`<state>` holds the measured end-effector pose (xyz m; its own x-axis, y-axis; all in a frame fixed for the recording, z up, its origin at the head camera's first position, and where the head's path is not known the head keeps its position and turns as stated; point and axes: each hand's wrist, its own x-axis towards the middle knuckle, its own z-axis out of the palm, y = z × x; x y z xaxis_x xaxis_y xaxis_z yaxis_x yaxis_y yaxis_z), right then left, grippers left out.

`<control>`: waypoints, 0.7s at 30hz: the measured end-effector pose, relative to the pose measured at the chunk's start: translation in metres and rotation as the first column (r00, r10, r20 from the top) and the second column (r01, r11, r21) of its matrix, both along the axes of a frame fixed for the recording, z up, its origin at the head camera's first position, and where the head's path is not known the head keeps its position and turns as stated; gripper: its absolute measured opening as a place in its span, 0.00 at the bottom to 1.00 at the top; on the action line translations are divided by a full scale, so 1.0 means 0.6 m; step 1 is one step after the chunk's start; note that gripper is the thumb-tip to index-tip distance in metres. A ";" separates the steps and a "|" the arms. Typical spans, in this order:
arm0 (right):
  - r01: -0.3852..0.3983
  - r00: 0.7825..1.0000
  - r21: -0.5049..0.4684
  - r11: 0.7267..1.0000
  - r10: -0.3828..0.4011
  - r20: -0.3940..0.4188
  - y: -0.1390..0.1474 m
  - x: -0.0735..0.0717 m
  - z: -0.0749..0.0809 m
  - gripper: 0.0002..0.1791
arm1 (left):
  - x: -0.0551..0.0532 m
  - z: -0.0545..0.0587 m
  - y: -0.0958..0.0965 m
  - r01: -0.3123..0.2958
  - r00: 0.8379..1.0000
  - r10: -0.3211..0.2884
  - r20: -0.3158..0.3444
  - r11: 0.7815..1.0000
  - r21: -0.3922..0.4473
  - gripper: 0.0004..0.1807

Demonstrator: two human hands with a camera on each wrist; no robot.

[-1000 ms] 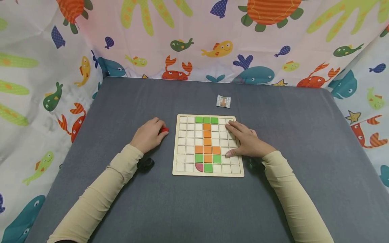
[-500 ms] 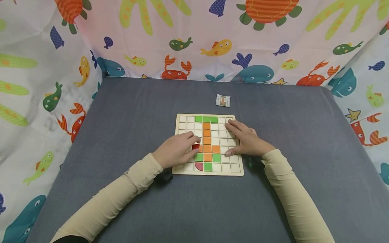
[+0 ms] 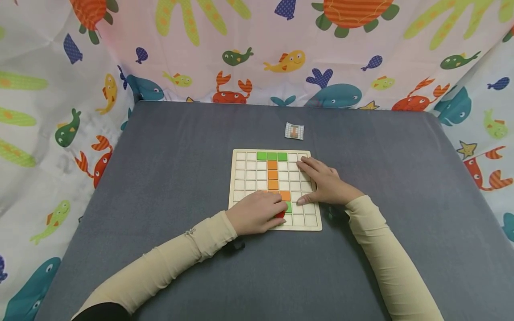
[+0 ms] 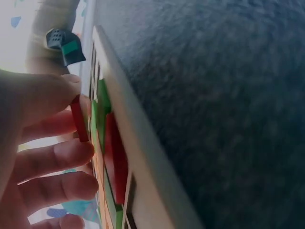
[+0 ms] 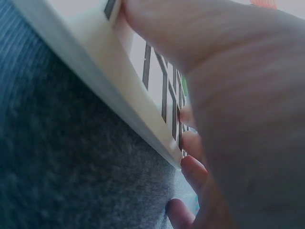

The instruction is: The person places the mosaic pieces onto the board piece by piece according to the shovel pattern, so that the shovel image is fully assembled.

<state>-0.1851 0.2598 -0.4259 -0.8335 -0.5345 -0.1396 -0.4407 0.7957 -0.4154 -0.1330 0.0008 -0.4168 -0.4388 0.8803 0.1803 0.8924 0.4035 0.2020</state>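
Observation:
A pale wooden grid board (image 3: 237,189) lies on the grey table, with green tiles (image 3: 272,156) along its far row and orange tiles (image 3: 272,174) in a column below them. Over the board's near rows my left hand (image 3: 257,213) pinches a red tile (image 4: 79,118) between thumb and finger. Another red tile (image 4: 116,160) sits in the board near its edge in the left wrist view; in the head view my left hand hides it. My right hand (image 3: 329,185) rests on the board's right edge, fingers spread, thumb on the near squares.
A small card (image 3: 294,131) printed with a grid pattern lies behind the board. The grey cloth-covered table (image 3: 192,133) surrounds it. A curtain (image 3: 257,26) with sea animals hangs along the back and sides.
My left hand has carried the red tile from the table left of the board, rightward over the board to its near rows. My right hand has stayed in place.

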 end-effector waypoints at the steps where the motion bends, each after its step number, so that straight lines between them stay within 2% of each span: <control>1: 0.001 1.000 -0.002 1.000 -0.001 0.000 0.001 0.000 0.000 0.64 | 0.001 -0.002 0.001 0.004 1.000 -0.004 -0.007 1.000 -0.009 0.10; 6: -0.003 1.000 -0.003 1.000 0.003 -0.008 0.002 -0.001 -0.002 0.63 | 0.004 -0.005 0.000 0.020 1.000 -0.019 0.023 1.000 -0.024 0.13; 10: -0.005 1.000 -0.008 1.000 0.005 -0.004 0.001 -0.001 0.000 0.63 | 0.002 0.003 -0.006 0.045 0.998 -0.044 0.052 0.999 -0.018 0.14; 16: 0.002 1.000 -0.006 1.000 -0.002 0.009 0.001 0.001 0.002 0.64 | 0.000 0.007 -0.007 0.100 0.992 -0.098 0.084 0.995 -0.026 0.10; 21: 0.004 1.000 -0.007 1.000 -0.004 0.012 0.003 0.001 0.002 0.64 | 0.000 0.004 0.003 0.117 0.986 -0.115 0.118 0.993 -0.015 0.09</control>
<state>-0.1846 0.2619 -0.4245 -0.8337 -0.5325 -0.1465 -0.4326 0.7945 -0.4261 -0.1330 0.0025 -0.4143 -0.3506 0.9295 0.1146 0.9043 0.3041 0.2997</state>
